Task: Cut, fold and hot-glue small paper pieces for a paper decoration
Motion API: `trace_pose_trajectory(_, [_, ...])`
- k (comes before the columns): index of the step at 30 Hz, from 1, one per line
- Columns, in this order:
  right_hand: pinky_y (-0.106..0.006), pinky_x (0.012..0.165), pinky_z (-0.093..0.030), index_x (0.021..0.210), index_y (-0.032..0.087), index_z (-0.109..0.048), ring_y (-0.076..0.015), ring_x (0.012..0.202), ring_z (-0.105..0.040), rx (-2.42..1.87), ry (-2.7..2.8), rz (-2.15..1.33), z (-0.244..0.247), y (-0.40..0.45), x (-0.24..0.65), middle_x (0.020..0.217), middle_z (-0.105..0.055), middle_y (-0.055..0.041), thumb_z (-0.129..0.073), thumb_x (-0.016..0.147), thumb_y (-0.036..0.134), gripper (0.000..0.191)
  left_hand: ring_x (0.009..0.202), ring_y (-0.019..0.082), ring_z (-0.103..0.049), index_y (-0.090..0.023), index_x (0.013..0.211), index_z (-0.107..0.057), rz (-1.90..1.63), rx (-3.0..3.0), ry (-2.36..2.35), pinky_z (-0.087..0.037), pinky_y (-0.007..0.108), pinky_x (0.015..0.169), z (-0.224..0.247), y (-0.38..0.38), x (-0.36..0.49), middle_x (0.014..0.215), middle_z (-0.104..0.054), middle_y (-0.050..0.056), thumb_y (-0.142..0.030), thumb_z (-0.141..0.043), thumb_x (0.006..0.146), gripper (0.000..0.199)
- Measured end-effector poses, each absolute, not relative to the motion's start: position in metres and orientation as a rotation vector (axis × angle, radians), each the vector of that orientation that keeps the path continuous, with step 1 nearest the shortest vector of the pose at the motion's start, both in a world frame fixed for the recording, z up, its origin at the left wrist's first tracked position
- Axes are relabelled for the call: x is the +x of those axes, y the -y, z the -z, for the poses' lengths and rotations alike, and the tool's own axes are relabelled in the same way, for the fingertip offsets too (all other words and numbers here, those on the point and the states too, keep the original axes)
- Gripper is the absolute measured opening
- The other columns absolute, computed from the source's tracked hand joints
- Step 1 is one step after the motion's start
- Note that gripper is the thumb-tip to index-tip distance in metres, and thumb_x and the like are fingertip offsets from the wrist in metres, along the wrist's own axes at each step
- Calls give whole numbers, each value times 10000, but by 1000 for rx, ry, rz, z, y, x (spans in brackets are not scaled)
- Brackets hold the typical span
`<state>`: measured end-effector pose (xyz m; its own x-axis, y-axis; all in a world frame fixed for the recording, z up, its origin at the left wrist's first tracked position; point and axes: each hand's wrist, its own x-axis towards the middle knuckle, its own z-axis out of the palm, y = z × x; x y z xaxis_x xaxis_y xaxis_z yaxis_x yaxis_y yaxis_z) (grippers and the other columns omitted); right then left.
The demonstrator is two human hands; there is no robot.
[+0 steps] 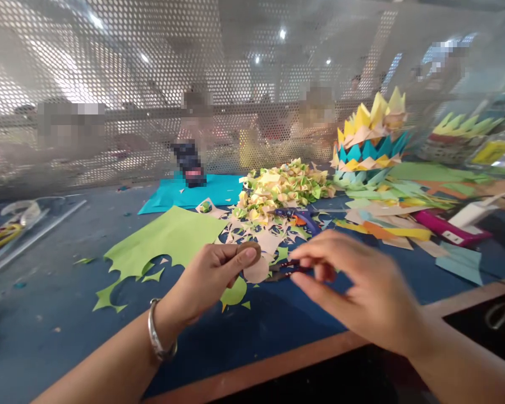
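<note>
My left hand (219,275) is closed, with thumb and finger pinching a small brown disc (252,247). Just below those fingertips is a pale pink paper circle (257,270); whether it touches the hand I cannot tell. A green paper circle (234,292) lies under the left hand. My right hand (353,280), slightly blurred, has its thumb and forefinger apart on either side of a pair of dark-handled scissors (284,270). Contact with the scissors is not clear. A green sheet (164,238) with round bites cut from its edge lies left of the hands.
Behind the hands are a heap of paper scraps (286,188), a blue glue gun (309,219) and a teal sheet (185,193). Paper crowns (368,148) are stacked at back right, near a magenta power strip (450,227). Perforated mesh (235,112) borders the table's rear.
</note>
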<state>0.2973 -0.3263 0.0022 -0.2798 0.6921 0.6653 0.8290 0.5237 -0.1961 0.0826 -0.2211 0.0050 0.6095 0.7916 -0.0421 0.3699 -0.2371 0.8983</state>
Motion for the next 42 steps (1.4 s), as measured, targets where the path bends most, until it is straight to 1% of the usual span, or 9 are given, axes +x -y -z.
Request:
trace_pose_trajectory(4, [-319,664,-553,1064,158,-645,-205,839,-679,-1186,2185,267,10,311,284,957,-699,-84,-579,969,234,139,490,102,-236,-179,670,-584,-510,1740,-903,-155,274,467,-6,222,85,505,-314,-71,-569,-585,878,442])
trace_pose_trajectory(12, [-302,645,-515,938,148,-686,-184,730,-673,-1088,2214,422,5,306,276,815,-709,-64,-520,987,136,173,510,95,-263,-177,678,-579,-455,1665,-747,-181,263,478,-8,226,87,560,-384,-56,-523,-570,900,412])
trace_pose_trajectory(18, [-312,644,-493,942,135,-673,-193,745,-665,-1114,2242,435,1,305,285,845,-699,-69,-533,985,202,161,500,110,-467,-183,813,-625,-381,1858,-891,-333,248,499,0,223,86,563,-519,-36,-428,-563,892,264])
trace_pose_trajectory(25, [-288,566,-380,878,146,-670,-177,689,-642,-1248,2370,364,2,297,300,767,-650,-44,-499,998,272,244,662,147,-542,-187,639,-595,-519,2378,-898,-408,288,649,-9,212,70,707,-578,25,-438,-418,994,469])
trace_pose_trajectory(27, [-288,554,-344,868,148,-666,-176,682,-634,-1283,2416,355,3,295,302,758,-641,-40,-522,985,275,225,669,161,-551,-189,688,-625,-516,2412,-1024,-407,300,639,-9,204,65,755,-598,40,-440,-431,983,434])
trace_pose_trajectory(31, [-292,554,-301,873,151,-659,-185,706,-638,-1414,2521,278,3,292,305,811,-656,-46,-609,942,267,144,721,190,-570,-190,998,-670,-553,2459,-1238,-415,330,661,-15,194,52,962,-656,78,-421,-466,962,310])
trace_pose_trajectory(35, [-292,563,-285,886,156,-659,-194,761,-651,-1534,2604,169,-2,289,311,859,-666,-49,-633,942,267,127,765,218,-584,-213,939,-672,-437,2491,-1200,-430,356,692,-25,200,45,934,-642,62,-479,-526,927,304])
trace_pose_trajectory(39, [-292,555,-255,850,156,-656,-188,750,-646,-1587,2639,149,-7,285,313,846,-666,-46,-624,952,261,150,913,244,-618,-221,986,-672,-273,2496,-988,-467,377,802,-27,211,50,989,-658,58,-307,-586,860,175])
trace_pose_trajectory(42, [-289,541,-218,846,157,-659,-182,729,-640,-1644,2642,150,-11,281,312,826,-669,-43,-646,936,243,125,1048,292,-599,-213,1102,-656,-185,2537,-970,-468,418,883,-26,216,53,1069,-654,82,-234,-607,797,309])
